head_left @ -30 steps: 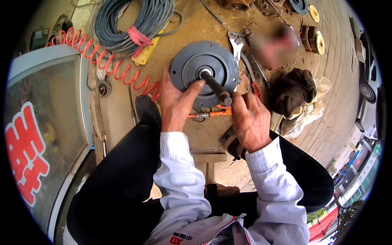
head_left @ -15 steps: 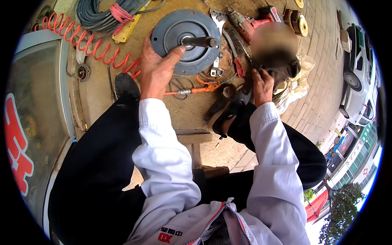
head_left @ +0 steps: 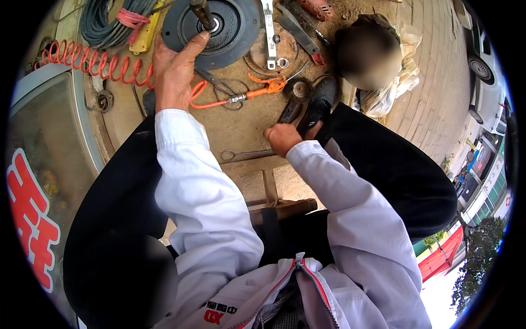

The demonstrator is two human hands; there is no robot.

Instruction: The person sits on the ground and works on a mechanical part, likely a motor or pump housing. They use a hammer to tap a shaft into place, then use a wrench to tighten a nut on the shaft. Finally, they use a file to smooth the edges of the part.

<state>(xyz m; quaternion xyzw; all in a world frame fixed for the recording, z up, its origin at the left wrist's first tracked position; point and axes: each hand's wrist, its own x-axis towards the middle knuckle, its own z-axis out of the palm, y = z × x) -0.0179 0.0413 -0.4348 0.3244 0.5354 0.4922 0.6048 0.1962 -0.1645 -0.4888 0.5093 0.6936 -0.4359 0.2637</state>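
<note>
Dusty brown ground (head_left: pixel 241 129), work spread low around the knees; paved walkway (head_left: pixel 435 82) off right, glass panel (head_left: pixel 52 115) on the left. Grey disc (head_left: pixel 238 35) at the far side, left of centre, dark shaft (head_left: pixel 201 13) standing out of its hub. Left hand (head_left: pixel 175 74) at its near-left edge: thumb on the face by the hub, other fingers mostly hidden behind, clamped on the rim.

Changed: right hand (head_left: pixel 282 138) was farther right half a second ago; now near side, centre, fingers curled in. Looped rod (head_left: pixel 246 154) ends right at it; cannot tell if the fingers have hold of it. Shaft pointed right then, now leans to the far side. My reading: left hand alone steadies the disc.

Around: orange hose (head_left: pixel 255 94) with metal coupling crosses between the hands, most in the way. Black shoe (head_left: pixel 324 96) crowds the right hand on its far side. Red coiled hose (head_left: pixel 93 61) runs up close to the left hand. Flat wrench (head_left: pixel 269 38) just right of the disc. Plastic bag (head_left: pixel 408 77) farther right, well apart.
</note>
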